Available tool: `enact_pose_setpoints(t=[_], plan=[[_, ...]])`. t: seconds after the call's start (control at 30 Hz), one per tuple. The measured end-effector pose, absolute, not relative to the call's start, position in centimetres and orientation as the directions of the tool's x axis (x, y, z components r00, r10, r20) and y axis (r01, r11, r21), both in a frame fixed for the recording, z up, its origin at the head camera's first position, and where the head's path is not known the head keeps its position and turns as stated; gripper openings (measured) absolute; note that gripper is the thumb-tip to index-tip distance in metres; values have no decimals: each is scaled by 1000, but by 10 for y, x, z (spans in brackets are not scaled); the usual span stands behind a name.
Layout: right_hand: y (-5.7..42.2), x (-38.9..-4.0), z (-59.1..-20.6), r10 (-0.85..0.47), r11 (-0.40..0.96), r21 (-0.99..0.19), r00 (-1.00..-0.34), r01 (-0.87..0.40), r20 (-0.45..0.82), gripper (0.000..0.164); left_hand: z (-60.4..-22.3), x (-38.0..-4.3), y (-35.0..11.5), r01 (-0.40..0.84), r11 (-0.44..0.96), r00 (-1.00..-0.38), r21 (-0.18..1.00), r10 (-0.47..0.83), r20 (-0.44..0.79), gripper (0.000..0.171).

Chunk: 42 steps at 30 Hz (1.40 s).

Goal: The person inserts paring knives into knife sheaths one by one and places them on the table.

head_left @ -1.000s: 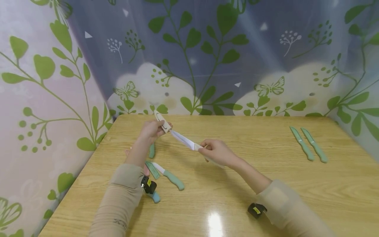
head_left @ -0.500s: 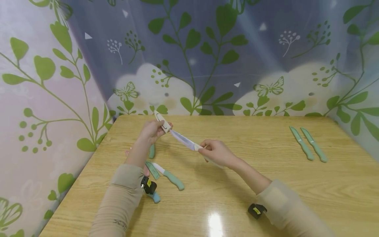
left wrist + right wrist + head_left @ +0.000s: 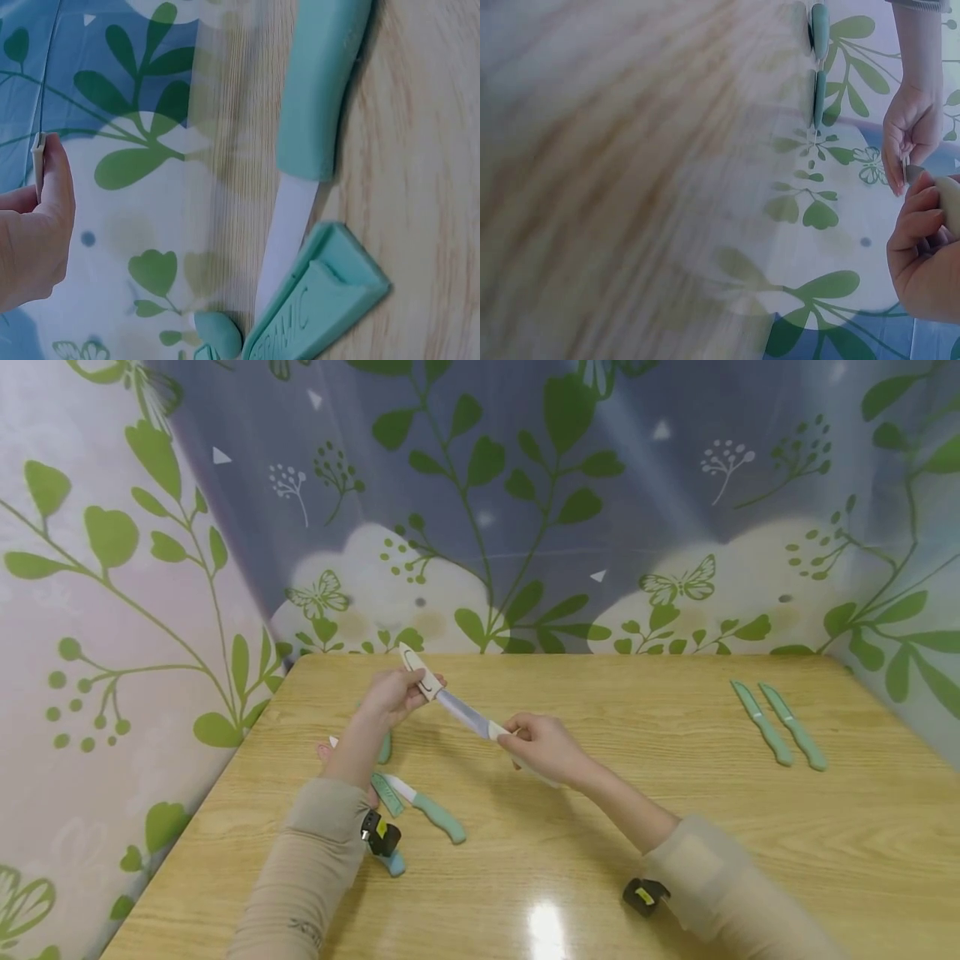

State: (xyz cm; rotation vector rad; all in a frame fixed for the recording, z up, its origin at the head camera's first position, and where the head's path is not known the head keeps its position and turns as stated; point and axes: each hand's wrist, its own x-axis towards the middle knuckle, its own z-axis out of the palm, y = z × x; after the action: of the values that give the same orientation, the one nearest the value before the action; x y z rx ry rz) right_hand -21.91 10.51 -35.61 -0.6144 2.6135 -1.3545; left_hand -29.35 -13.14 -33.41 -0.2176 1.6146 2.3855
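My left hand (image 3: 393, 695) pinches a cream knife sheath (image 3: 420, 672) above the back left of the table, its mouth slanting down to the right. The right hand (image 3: 546, 748) grips a knife (image 3: 463, 712) by its pale handle, blade toward the sheath. The blade's tip meets the sheath's mouth; how far inside it lies cannot be told. In the left wrist view the sheath (image 3: 38, 169) appears edge-on beside the thumb. The right wrist view shows curled right fingers around the pale handle (image 3: 951, 204).
On the wooden table (image 3: 600, 843), a green-handled knife (image 3: 441, 820) with a white blade lies beside a green sheath (image 3: 387, 794). A blue handle (image 3: 393, 863), another green handle (image 3: 386, 748) and pink pieces are partly behind the left arm. Two green knives (image 3: 762, 724) lie at the right.
The left hand and sheath have shifted slightly right, toward the knife. A little less of the blade shows between the hands. The right hand has barely moved.
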Motion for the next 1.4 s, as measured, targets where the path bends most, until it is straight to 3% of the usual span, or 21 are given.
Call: enact_pose_setpoints(t=[0.93,1.4], plan=[[92,-222,-359,-349,499,-822,-932,-273,97,23,-336,-290,-118,-272,-345,-961,898,149,-234,40],[92,-220,-353,-318,501,-826,-943,-256,100,26,-333,-286,-111,-260,-433,-964,863,161,-209,45]])
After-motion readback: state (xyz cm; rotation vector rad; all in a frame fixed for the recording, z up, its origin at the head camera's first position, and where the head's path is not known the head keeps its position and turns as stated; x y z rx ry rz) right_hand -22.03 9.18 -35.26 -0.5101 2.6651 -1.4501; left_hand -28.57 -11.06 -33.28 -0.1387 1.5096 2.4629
